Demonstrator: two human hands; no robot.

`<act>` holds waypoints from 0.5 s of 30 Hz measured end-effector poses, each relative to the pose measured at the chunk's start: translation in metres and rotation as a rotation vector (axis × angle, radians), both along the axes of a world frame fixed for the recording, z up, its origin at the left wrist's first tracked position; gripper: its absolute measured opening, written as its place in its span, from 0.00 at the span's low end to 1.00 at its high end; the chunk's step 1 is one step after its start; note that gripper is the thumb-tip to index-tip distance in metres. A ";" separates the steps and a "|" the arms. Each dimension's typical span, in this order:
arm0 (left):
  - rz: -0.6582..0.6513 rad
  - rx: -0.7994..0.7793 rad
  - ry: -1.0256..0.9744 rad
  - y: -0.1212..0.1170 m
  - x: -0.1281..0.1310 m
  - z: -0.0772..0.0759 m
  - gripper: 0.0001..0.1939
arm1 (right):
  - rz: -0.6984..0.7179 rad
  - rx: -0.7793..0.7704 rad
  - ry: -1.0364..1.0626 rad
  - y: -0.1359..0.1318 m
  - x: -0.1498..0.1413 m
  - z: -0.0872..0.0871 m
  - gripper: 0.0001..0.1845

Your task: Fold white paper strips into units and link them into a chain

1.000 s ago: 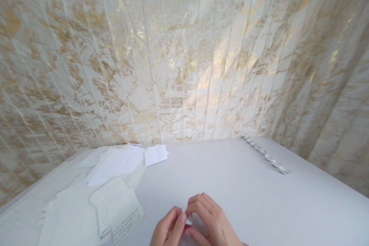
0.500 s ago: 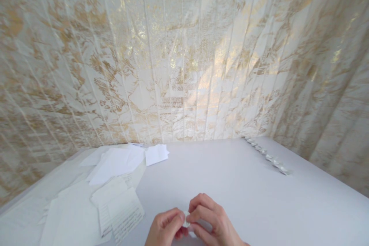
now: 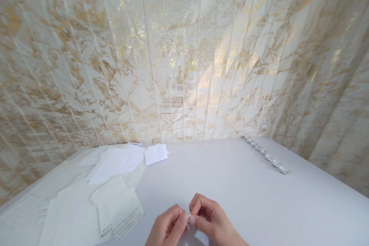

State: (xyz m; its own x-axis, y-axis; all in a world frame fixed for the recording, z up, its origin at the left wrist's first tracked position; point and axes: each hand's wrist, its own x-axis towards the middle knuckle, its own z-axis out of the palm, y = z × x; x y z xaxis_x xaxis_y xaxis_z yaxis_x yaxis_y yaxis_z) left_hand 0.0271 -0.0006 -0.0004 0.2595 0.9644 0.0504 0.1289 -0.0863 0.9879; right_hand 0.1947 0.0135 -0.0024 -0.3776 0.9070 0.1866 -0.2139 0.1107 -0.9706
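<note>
Here, the left hand (image 3: 170, 225) and the right hand (image 3: 215, 221) meet over the near middle of the table (image 3: 230, 180); the fingers of both are curled in, thumbs close to forefingers, with a small white piece (image 3: 189, 216) pinched between their tips; it is mostly covered, so its shape is hard to tell; a pale scrap (image 3: 201, 237) shows just below the right hand; loose sheets (image 3: 112, 165) and a written note (image 3: 127, 213) lie on the table's left side; a little stack (image 3: 156, 154) of paper sits near its far edge; a row of folded pieces (image 3: 275, 163) lies toward the table's far right; a patterned curtain (image 3: 184, 65) hangs behind the table.
</note>
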 end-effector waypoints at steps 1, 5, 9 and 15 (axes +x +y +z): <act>0.025 0.039 -0.014 0.000 0.000 0.000 0.28 | -0.045 0.014 -0.047 0.000 0.001 0.001 0.24; 0.070 0.103 -0.069 -0.001 -0.001 0.002 0.23 | -0.118 0.053 -0.126 0.000 0.004 0.005 0.25; 0.082 0.079 -0.096 -0.001 -0.004 0.005 0.21 | -0.107 0.053 -0.098 -0.001 0.002 0.008 0.25; 0.116 0.092 -0.124 -0.002 -0.004 0.004 0.21 | -0.066 -0.002 -0.005 0.000 0.000 0.006 0.25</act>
